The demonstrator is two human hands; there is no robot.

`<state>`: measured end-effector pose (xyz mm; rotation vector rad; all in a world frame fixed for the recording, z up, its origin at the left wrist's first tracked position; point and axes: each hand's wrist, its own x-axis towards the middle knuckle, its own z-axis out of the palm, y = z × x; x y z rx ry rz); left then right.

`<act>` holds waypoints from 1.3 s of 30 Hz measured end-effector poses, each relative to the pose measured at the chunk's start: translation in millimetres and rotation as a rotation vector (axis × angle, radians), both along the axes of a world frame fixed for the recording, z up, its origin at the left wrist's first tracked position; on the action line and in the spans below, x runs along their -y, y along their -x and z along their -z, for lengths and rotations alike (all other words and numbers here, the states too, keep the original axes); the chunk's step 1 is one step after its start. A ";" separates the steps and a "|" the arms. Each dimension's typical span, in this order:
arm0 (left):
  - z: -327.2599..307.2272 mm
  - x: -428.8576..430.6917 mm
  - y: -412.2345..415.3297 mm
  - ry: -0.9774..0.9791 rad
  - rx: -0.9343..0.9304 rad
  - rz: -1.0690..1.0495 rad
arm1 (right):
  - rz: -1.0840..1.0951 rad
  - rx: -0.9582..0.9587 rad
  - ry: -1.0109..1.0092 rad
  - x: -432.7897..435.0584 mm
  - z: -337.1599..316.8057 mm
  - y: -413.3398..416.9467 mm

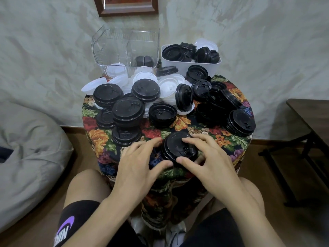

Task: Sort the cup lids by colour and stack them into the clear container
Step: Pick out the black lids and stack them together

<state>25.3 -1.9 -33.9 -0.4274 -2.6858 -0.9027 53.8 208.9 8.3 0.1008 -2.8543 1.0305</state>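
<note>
Glossy black lid [175,146] (raised sip flap, stepped rim) at the near table [183,123] edge, left hand [140,163] and right hand [211,161] curled around it, fingers [195,139] grasping its rim

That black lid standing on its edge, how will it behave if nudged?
The black lid probably rolls or flops flat, since it balances on its round rim against white lids. Likely light: thin moulded plastic. Glossy surface may slip in a loose grip.
</note>
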 end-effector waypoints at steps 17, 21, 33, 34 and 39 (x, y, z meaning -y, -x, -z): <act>-6.6 1.7 12.9 0.019 -0.013 0.083 | -0.004 0.068 0.025 -0.5 -3.1 4.0; -6.0 1.4 11.8 0.008 -0.022 0.086 | -0.010 0.072 0.021 -0.9 -3.8 4.1; -8.5 -1.5 9.6 -0.026 -0.117 0.071 | -0.040 0.062 -0.028 -1.1 -5.5 7.4; -9.8 -2.7 9.1 -0.033 -0.128 0.066 | -0.031 0.064 -0.018 -2.5 -5.5 7.8; -15.8 -14.8 10.8 0.000 -0.115 0.066 | 0.003 0.088 -0.014 -15.8 -10.8 17.5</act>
